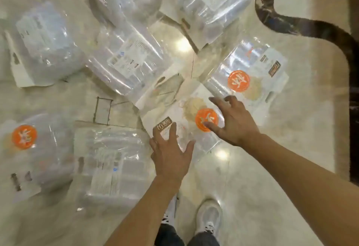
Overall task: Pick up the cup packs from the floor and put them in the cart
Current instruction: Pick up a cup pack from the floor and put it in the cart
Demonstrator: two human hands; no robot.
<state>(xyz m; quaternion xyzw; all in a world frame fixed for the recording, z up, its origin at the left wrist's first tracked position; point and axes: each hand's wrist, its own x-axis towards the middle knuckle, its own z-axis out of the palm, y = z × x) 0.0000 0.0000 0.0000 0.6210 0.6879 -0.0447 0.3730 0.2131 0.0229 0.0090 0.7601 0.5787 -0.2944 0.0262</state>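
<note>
Several clear plastic cup packs lie scattered on the pale marble floor. The nearest cup pack (186, 115) carries an orange round sticker and a brown label. My left hand (171, 148) hovers over its near left corner, fingers spread. My right hand (231, 119) is over its right side, fingers apart, partly covering the orange sticker. Neither hand holds anything. Another orange-sticker pack (250, 71) lies just beyond on the right. The cart is out of view.
More packs lie at the left (33, 148), lower centre (110, 166), middle (130, 59), far left (44, 41) and top (207, 6). A dark curved inlay (303, 26) runs through the floor on the right. My white shoes (208, 216) stand below the hands.
</note>
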